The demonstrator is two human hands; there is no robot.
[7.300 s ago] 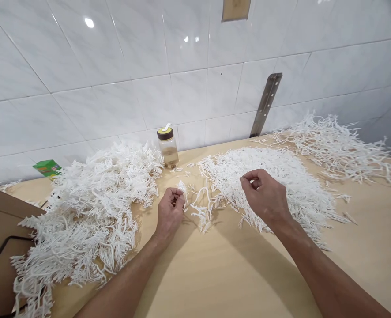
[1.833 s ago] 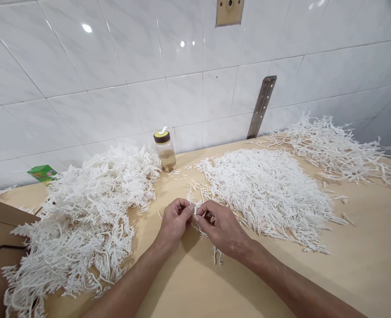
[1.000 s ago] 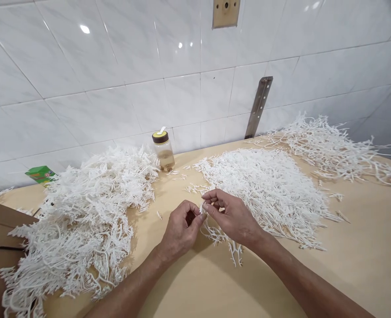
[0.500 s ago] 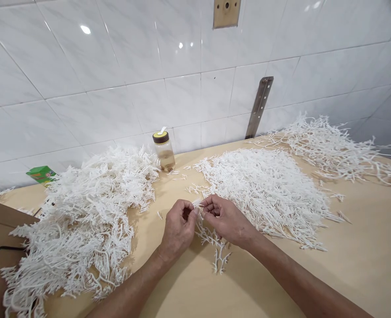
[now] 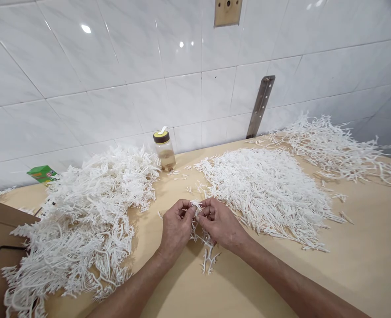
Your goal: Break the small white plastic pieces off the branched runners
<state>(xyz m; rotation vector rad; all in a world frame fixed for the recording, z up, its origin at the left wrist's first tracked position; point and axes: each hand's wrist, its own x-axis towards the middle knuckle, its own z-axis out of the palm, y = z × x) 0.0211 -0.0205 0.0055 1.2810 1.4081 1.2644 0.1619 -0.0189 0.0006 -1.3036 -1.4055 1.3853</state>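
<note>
Both hands meet over the table's middle at a white branched plastic sprig (image 5: 208,256), whose forked stem hangs down below them. My left hand (image 5: 177,225) pinches its upper part between thumb and forefinger. My right hand (image 5: 221,223) is closed on the same sprig from the other side, its fingertips nearly touching the left ones. Small white tips show above the fingers. To the right lies a heap of loose white pieces (image 5: 265,190), and to the left a taller tangle of white branched sprigs (image 5: 92,212). The exact grip points are hidden by the fingers.
A clear jar with a dark and yellow lid (image 5: 164,150) stands near the tiled wall. Bare white stems (image 5: 334,148) are piled at the back right. A green box (image 5: 42,173) and a brown cardboard box (image 5: 3,247) sit at the left. A metal bracket (image 5: 261,107) leans against the wall.
My hands and the sprig have shifted slightly; its hanging stem has swung left. The fingertips are a little closer together, and the view has moved very slightly.
</note>
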